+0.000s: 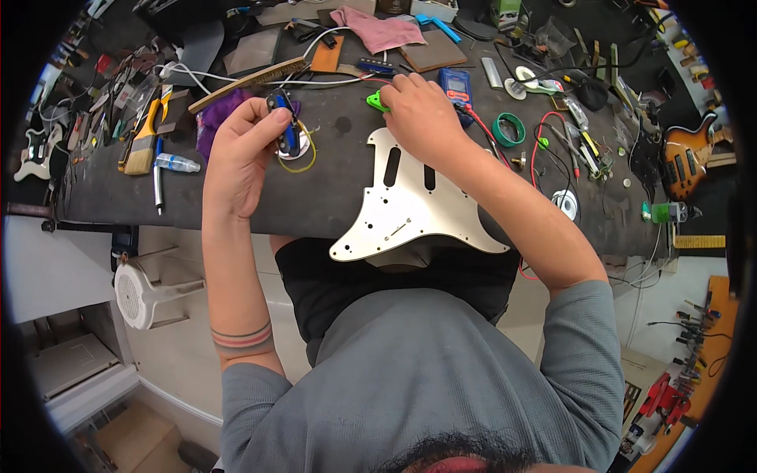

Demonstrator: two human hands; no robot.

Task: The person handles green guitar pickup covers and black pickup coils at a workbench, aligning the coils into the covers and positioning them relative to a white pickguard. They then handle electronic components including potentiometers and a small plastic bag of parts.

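My left hand [243,150] is closed on a small guitar pickup [290,134], black and blue, pinched between thumb and fingers above the bench. A thin yellow wire [312,150] curves down from it. My right hand [419,114] reaches across to a bright green plastic piece [376,101]; the fingers are curled at its right end and hide part of it, so its kind is unclear. Below that hand a cream guitar pickguard [418,211], with pickup slots and screw holes, lies across the bench's near edge, partly covered by my right forearm.
A blue multimeter [456,82] with red and black leads sits beyond my right hand, near a green tape roll [508,129]. Left are a brush [142,150], a small bottle [177,163] and purple cloth [211,118]. A sunburst guitar body [689,162] stands far right.
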